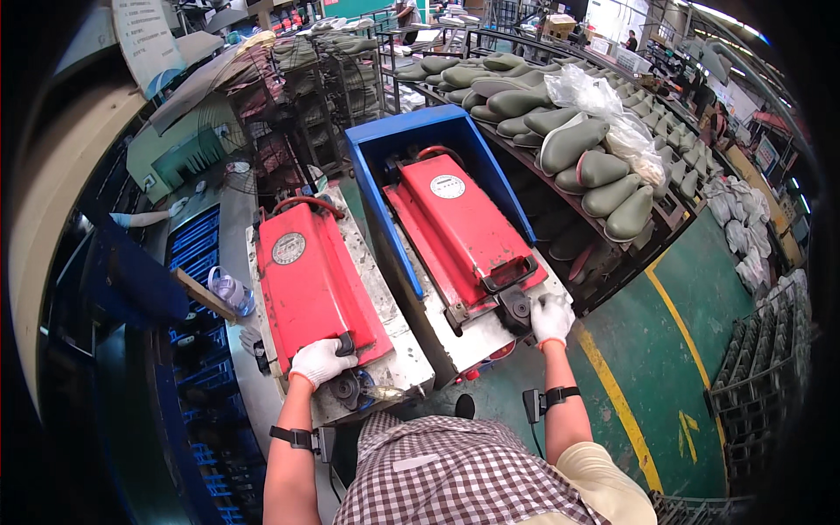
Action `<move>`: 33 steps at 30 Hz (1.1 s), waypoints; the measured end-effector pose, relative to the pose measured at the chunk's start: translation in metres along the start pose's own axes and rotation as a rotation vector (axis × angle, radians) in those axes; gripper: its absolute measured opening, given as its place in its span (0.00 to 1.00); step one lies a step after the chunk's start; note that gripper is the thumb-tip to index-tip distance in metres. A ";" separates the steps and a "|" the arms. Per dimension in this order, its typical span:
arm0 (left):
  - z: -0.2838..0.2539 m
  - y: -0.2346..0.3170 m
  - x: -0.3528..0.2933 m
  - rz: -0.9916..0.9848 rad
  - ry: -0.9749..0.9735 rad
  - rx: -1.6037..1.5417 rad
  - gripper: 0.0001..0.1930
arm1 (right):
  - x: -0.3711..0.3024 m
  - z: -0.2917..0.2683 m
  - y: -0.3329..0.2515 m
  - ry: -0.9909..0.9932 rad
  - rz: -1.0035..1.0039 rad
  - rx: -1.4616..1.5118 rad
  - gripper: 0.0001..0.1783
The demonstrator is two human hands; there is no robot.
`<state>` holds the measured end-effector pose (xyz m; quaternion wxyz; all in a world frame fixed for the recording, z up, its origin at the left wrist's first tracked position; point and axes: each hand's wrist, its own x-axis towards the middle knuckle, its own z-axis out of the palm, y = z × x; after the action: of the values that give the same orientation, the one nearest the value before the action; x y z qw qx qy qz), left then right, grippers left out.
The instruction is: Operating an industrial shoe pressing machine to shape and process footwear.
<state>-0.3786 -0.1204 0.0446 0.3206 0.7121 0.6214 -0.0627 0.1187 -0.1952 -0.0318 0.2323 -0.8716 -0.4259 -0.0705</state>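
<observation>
My left hand (322,361), in a white knit glove, curls at the front edge of a red machine cover (319,293). Its fingers wrap a black handle (346,343). Just in front of that handle sits a round black knob (348,388). A second red cover (464,227) lies to the right inside a blue metal guard (407,122), with a black loop handle (510,273) at its front. My gloved right hand (552,319) is closed at that machine's front right corner, beside a black latch block (514,308). What its fingers grip is hidden. Both covers are down.
A rack to the right bears rows of olive-green boot forms (573,144) and a clear plastic bag (604,105). On the left bench stands a plastic jug (229,289); another person's gloved hand (178,206) is beyond it. Wire racks (761,376) stand at far right.
</observation>
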 end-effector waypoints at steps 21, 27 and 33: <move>-0.006 0.009 -0.009 -0.012 0.063 0.005 0.28 | 0.027 0.015 0.012 -0.155 0.092 -0.034 0.22; -0.005 0.008 -0.009 -0.015 0.059 -0.006 0.28 | 0.025 0.019 0.014 -0.096 0.089 -0.001 0.20; -0.005 0.008 -0.008 -0.004 0.069 0.005 0.28 | 0.026 0.021 0.015 -0.068 0.074 -0.024 0.20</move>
<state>-0.3747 -0.1251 0.0553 0.2971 0.7134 0.6334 -0.0404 0.1447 -0.1752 -0.0471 0.2096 -0.8913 -0.4003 -0.0375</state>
